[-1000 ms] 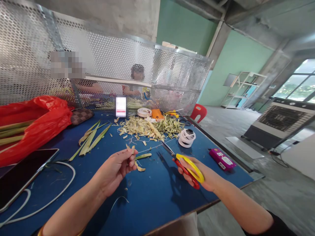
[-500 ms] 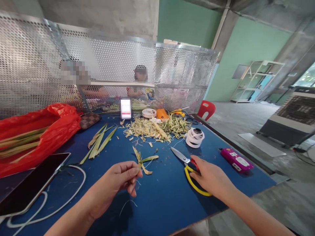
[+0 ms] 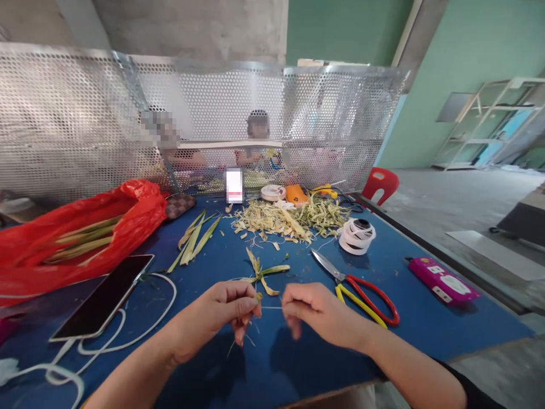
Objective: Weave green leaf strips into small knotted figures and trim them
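Note:
My left hand (image 3: 232,311) is closed in a pinch on the end of a dried leaf piece (image 3: 264,274), whose pale yellow-green strips splay out just beyond my fingers. A thin white thread (image 3: 271,308) stretches taut from there to my right hand (image 3: 313,312), whose fingers are pinched on it. Loose thread ends dangle under my left fingers. Scissors (image 3: 369,298) with one red and one yellow handle lie on the blue table right of my right hand, blades pointing away. Behind them stands a white spool (image 3: 356,237).
Shredded leaf scraps (image 3: 276,218) are heaped at the back, beside long leaf strips (image 3: 198,241). At left are a red plastic bag (image 3: 140,221), a tablet (image 3: 104,298) and a white cable (image 3: 172,298). A purple box (image 3: 443,281) lies right. People sit behind a perforated screen (image 3: 221,96).
My right hand has let go of the scissors, which now lie on the table, and has moved left to the thread beside my left hand. The view has turned slightly left.

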